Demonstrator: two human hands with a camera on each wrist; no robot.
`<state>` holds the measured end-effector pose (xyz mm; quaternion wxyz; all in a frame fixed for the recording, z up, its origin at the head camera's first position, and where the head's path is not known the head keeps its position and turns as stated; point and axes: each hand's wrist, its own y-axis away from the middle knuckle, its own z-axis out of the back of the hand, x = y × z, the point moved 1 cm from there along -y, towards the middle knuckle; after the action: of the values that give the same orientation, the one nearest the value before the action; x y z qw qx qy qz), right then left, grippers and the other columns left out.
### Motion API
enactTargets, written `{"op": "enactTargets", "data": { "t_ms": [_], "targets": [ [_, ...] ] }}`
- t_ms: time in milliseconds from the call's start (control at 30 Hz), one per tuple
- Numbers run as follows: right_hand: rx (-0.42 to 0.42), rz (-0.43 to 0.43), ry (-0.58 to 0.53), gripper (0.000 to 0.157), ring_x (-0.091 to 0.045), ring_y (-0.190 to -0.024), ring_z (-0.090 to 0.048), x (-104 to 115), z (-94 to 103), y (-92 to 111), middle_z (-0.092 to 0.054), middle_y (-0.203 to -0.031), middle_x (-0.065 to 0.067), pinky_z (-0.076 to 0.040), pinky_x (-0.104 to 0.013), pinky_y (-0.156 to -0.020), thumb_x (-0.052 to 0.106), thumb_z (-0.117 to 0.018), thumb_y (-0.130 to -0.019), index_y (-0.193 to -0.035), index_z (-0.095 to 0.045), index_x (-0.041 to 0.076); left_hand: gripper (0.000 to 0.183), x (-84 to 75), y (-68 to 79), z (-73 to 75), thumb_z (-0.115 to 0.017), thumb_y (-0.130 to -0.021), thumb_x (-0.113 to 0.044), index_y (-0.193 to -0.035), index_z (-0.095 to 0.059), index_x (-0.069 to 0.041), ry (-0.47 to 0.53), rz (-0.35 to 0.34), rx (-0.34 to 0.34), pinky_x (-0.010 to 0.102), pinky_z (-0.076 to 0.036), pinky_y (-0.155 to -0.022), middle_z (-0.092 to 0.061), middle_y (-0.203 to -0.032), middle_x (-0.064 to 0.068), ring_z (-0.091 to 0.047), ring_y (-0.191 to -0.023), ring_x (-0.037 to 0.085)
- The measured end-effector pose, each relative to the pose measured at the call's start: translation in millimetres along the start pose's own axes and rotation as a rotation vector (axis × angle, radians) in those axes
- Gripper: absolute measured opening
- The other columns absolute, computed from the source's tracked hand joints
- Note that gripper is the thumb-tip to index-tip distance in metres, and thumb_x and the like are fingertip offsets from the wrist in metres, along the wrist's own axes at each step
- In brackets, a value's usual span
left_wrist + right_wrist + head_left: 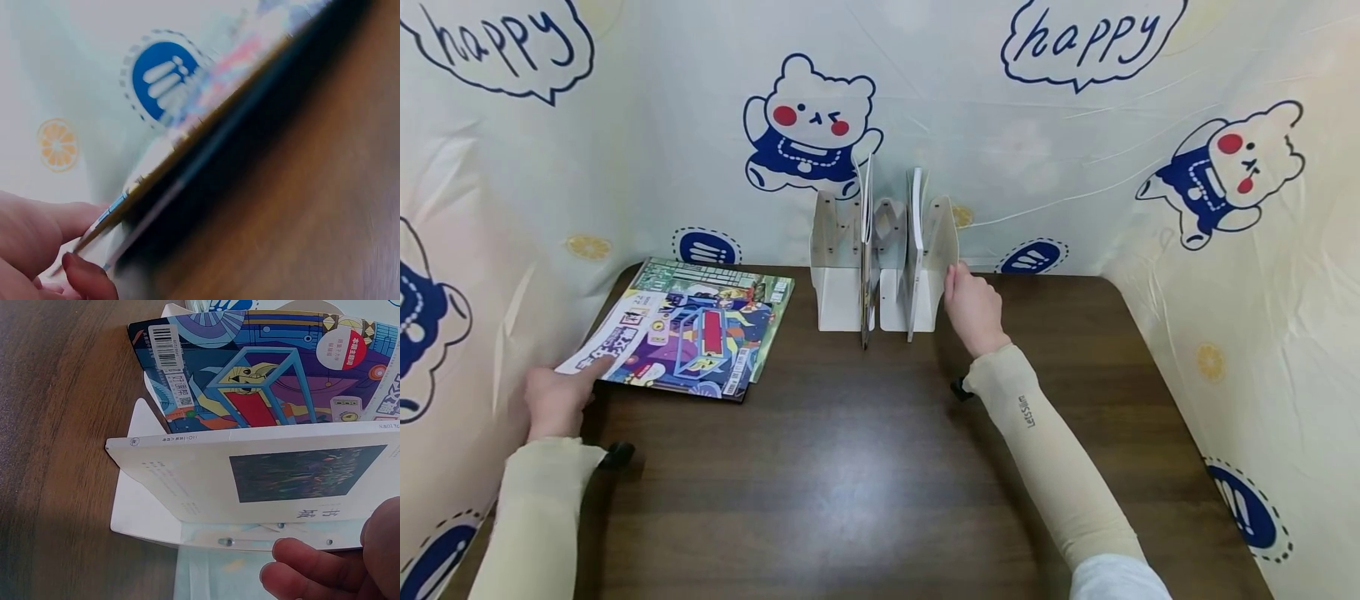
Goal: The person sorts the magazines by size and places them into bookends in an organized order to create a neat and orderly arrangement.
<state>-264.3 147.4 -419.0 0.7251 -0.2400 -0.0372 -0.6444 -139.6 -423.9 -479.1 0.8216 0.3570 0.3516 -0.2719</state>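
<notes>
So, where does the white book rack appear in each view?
Head: the white book rack stands upper centre.
Left wrist: not in it.
Right wrist: around the middle, partly hidden behind a white book.
Shared landmark: the brown wooden tabletop, lower middle, lower right and left respectively.

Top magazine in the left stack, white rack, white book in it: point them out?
Top magazine [707, 346], head view: middle of its cover.
White rack [838, 300], head view: lower left section.
White book [300, 477], right wrist view: dark picture on its cover.
</notes>
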Motion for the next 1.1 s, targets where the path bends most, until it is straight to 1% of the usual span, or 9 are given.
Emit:
{"op": "enactTargets", "data": {
  "t_ms": [67, 133, 200, 367, 467, 600, 733, 900, 1100],
  "targets": [
    [0.0, 0.0, 0.0, 0.039, -0.042, -0.061, -0.065, 0.5, 0.3, 0.3, -0.064, -0.07, -0.021, -0.052, -0.055, -0.053, 0.027, -0.036, -0.114, -0.094, -0.056, 0.0, 0.062, -3.5, 1.7, -1.6, -0.08, -0.091, -0.03, -0.131, -0.047, 0.001, 0.195, 0.037, 0.02, 0.024, -0.052, -0.053, -0.06, -0.09, 0.0, -0.057, -0.059, 0.012],
    [-0.001, 0.003, -0.002, 0.039, -0.041, -0.06, -0.065, 0.8, 1.2, 0.2, -0.062, -0.069, -0.02, -0.051, -0.054, -0.053, 0.026, -0.036, -0.114, -0.093, -0.056, 0.0, 0.045, -5.5, 1.7, -3.0, -0.083, -0.089, -0.021, -0.117, -0.05, -0.006, 0.377, 0.066, 0.05, 0.024, -0.053, -0.05, -0.059, -0.074, -0.008, -0.056, -0.05, 0.009],
    [-0.002, 0.005, -0.004, 0.039, -0.04, -0.059, -0.064, 0.7, 1.6, -0.2, -0.061, -0.068, -0.019, -0.051, -0.053, -0.052, 0.027, -0.036, -0.114, -0.093, -0.056, 0.0, 0.036, -7.4, 2.1, -4.5, -0.082, -0.09, -0.015, -0.109, -0.051, -0.01, 0.536, 0.072, 0.094, 0.023, -0.053, -0.049, -0.061, -0.067, -0.008, -0.056, -0.048, 0.01],
    [-0.011, 0.004, -0.001, 0.039, -0.04, -0.059, -0.064, 0.0, 2.0, -1.2, -0.061, -0.068, -0.019, -0.051, -0.053, -0.053, 0.027, -0.036, -0.114, -0.096, -0.056, -0.001, 0.019, -11.6, 6.1, -9.7, -0.069, -0.1, -0.014, -0.109, -0.053, -0.013, 0.719, -0.013, 0.184, 0.024, -0.051, -0.045, -0.064, -0.067, -0.002, -0.055, -0.047, 0.01],
    [-0.006, -0.001, 0.003, 0.039, -0.041, -0.061, -0.065, 0.2, 2.2, -1.0, -0.062, -0.069, -0.02, -0.052, -0.054, -0.053, 0.027, -0.036, -0.114, -0.096, -0.057, -0.001, 0.013, -14.5, 9.8, -13.0, -0.06, -0.104, -0.016, -0.112, -0.05, -0.011, 0.74, -0.061, 0.143, 0.024, -0.048, -0.041, -0.065, -0.063, -0.001, -0.055, -0.042, 0.011],
    [0.004, -0.006, 0.004, 0.039, -0.042, -0.062, -0.065, 1.2, 2.4, 0.2, -0.063, -0.07, -0.021, -0.052, -0.055, -0.054, 0.027, -0.035, -0.114, -0.094, -0.055, 0.0, 0.009, -19.5, 15.8, -16.3, -0.054, -0.105, -0.017, -0.11, -0.05, -0.011, 0.711, -0.121, 0.014, 0.024, -0.045, -0.035, -0.065, -0.06, -0.001, -0.054, -0.035, 0.013],
    [0.0, -0.005, 0.007, 0.04, -0.044, -0.062, -0.065, 1.2, 2.6, 0.4, -0.062, -0.069, -0.021, -0.051, -0.056, -0.054, 0.028, -0.034, -0.114, -0.091, -0.053, 0.002, 0.007, -27.0, 24.4, -19.3, -0.052, -0.103, -0.013, -0.107, -0.056, -0.009, 0.669, -0.221, -0.09, 0.024, -0.042, -0.033, -0.066, -0.06, -0.001, -0.054, -0.032, 0.014],
    [-0.002, 0.002, 0.003, 0.04, -0.042, -0.061, -0.064, 1.3, 2.8, 0.7, -0.062, -0.068, -0.019, -0.051, -0.055, -0.053, 0.028, -0.034, -0.114, -0.09, -0.053, 0.002, 0.011, -38.8, 38.7, -21.4, -0.051, -0.103, -0.012, -0.106, -0.061, -0.008, 0.613, -0.344, -0.158, 0.022, -0.04, -0.033, -0.067, -0.063, -0.002, -0.053, -0.032, 0.012],
    [0.002, 0.002, 0.002, 0.04, -0.041, -0.06, -0.063, 0.8, 2.7, 1.2, -0.061, -0.068, -0.019, -0.051, -0.054, -0.053, 0.028, -0.034, -0.114, -0.092, -0.054, 0.001, 0.009, -52.2, 52.4, -24.8, -0.052, -0.105, -0.018, -0.11, -0.058, -0.015, 0.478, -0.429, -0.221, 0.019, -0.041, -0.034, -0.069, -0.073, -0.01, -0.053, -0.035, 0.007]
  ]
}}
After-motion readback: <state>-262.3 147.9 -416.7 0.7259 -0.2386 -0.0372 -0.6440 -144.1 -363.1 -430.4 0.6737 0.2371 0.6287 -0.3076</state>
